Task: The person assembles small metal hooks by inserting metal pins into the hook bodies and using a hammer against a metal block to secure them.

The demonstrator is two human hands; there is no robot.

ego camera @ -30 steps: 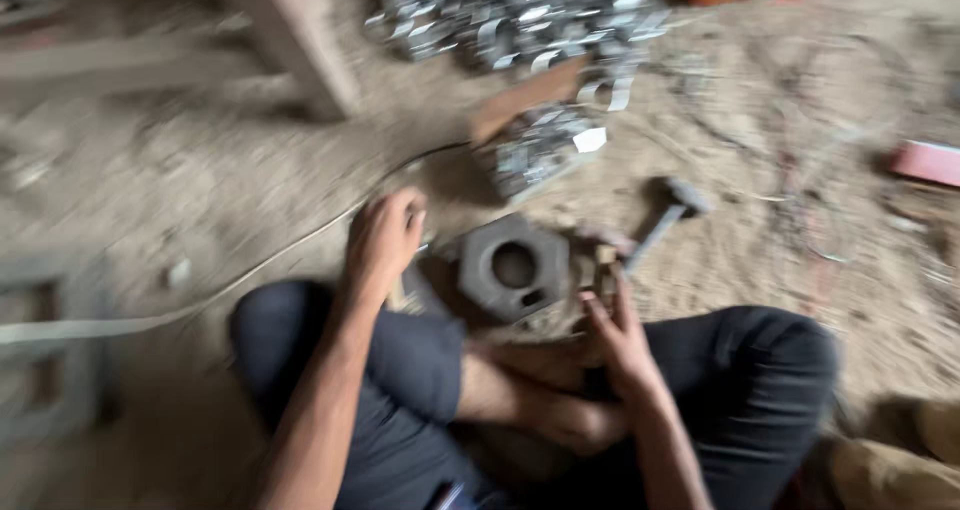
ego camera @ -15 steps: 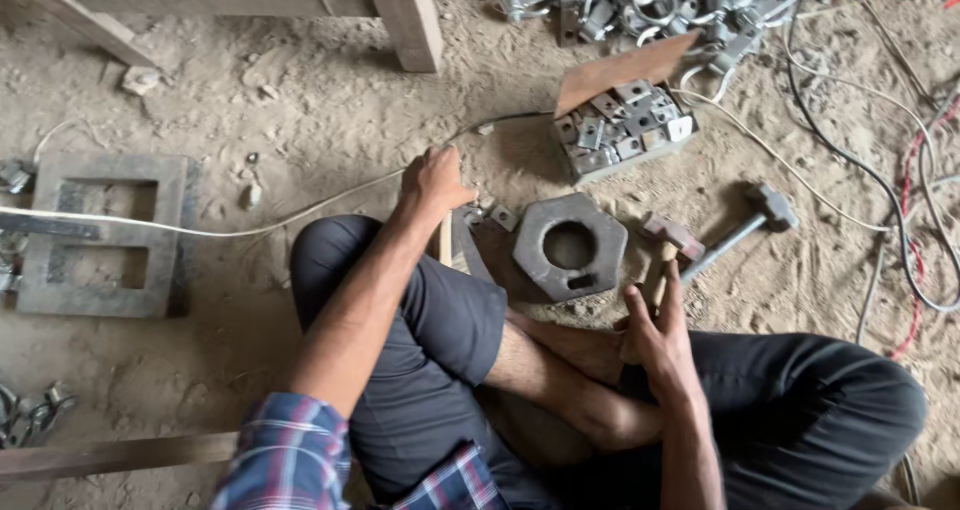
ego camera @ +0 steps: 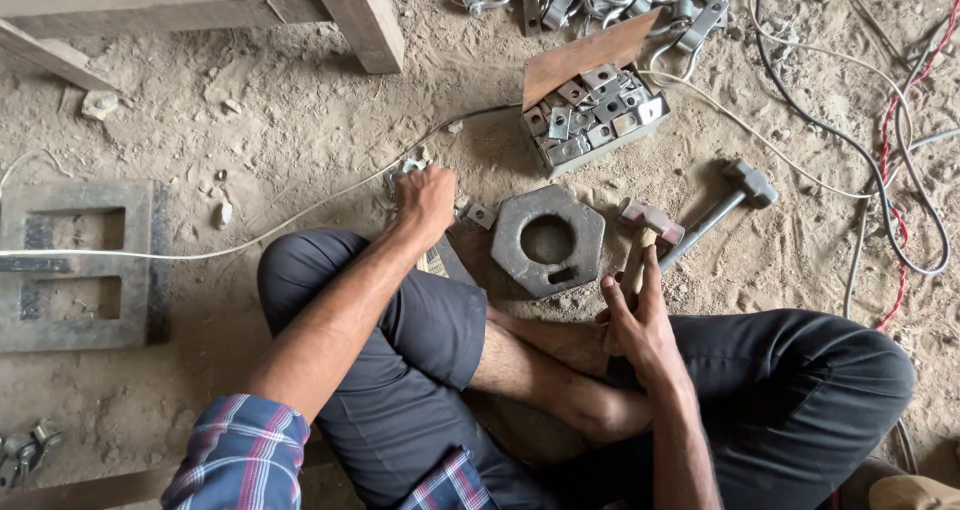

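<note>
between the hands: hexagonal metal block (ego camera: pixel 547 240) | left hand (ego camera: pixel 425 202) | right hand (ego camera: pixel 636 315)

The person wears dark grey trousers (ego camera: pixel 400 370), rolled above the shins, and a blue-and-red plaid shirt (ego camera: pixel 240 455), sleeve rolled, lower left of frame.

Dull metal parts, rough wood, dusty dirt floor.
Hex block (ego camera: pixel 548 240): matt grey cast metal, pitted. Clamp (ego camera: pixel 405 169) in left hand (ego camera: pixel 425 202): light galvanized metal. Hammer (ego camera: pixel 640 238) in right hand (ego camera: pixel 635 320): wooden handle, worn reddish metal head. Sledge (ego camera: pixel 722 206): dark matt steel. Box (ego camera: pixel 590 100): brown cardboard, shiny zinc plates inside. Trousers (ego camera: pixel 400 360): dark smooth cloth. Sleeve (ego camera: pixel 240 455): plaid cloth. Beam (ego camera: pixel 355 15): rough wood.
</note>
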